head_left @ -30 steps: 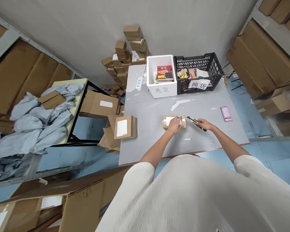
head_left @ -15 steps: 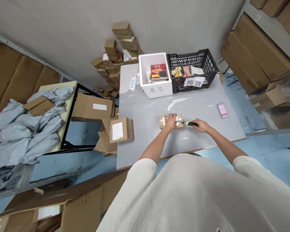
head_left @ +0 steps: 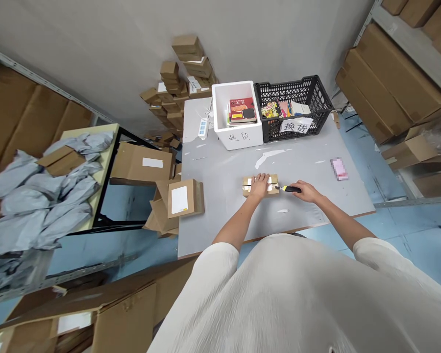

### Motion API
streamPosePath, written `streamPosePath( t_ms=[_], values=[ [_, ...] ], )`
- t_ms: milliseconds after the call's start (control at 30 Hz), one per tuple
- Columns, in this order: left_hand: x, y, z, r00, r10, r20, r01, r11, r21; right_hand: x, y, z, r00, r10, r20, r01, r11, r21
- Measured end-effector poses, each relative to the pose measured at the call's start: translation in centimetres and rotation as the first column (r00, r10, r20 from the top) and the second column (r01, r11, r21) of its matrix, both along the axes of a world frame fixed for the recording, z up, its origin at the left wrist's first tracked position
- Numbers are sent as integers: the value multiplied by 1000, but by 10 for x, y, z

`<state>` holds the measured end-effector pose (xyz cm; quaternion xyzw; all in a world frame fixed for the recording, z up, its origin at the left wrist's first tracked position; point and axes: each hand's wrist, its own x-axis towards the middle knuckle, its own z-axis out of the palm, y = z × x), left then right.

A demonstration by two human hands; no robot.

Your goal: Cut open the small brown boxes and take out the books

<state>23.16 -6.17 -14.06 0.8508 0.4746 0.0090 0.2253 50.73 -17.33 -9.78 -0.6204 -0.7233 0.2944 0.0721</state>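
A small cardboard box (head_left: 274, 192) with clear tape and a white label lies on the grey table (head_left: 220, 171), close to its front edge. Across its top rests my left hand (head_left: 259, 186), fingers stretched out and pressing on it. My right hand (head_left: 306, 191) is closed around the black and yellow handle of a utility knife (head_left: 292, 189). The knife points left, and its tip is at the right end of the box. Whether the blade cuts into the tape is too small to tell.
A white foam bin (head_left: 238, 137) and a black crate (head_left: 294, 108), both with books, stand at the back. A larger box (head_left: 185, 198) sits at the table's left edge. A power strip (head_left: 203, 128) and a pink blurred item (head_left: 338, 169) lie on the table.
The view has shifted very slightly. The knife and both hands are in almost the same place, with the knife's tip still at the box's right end.
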Motion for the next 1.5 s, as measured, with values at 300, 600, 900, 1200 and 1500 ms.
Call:
streamPosePath(
  t_ms=[300, 600, 900, 1200, 1500],
  values=[
    [0, -6, -4, 1000, 9, 26, -9, 1000, -3, -10, 3, -9, 999, -43, 26, 43, 999, 31],
    [-1, -9, -4, 1000, 20, 18, -20, 1000, 5, 5, -1, -19, 985, -166, 36, 161, 981, 109],
    [0, -12, 5, 999, 51, -7, -51, 999, 2, 2, 11, -40, 955, -294, -28, 296, 950, 102],
    [-27, -3, 15, 983, 120, 137, -123, 992, 16, 3, 10, -49, 877, -416, -240, 440, 896, 54],
    [-93, -27, 4, 923, 333, 194, -312, 941, -130, -22, 14, -55, 703, -528, -477, 507, 842, -184]
  ],
)
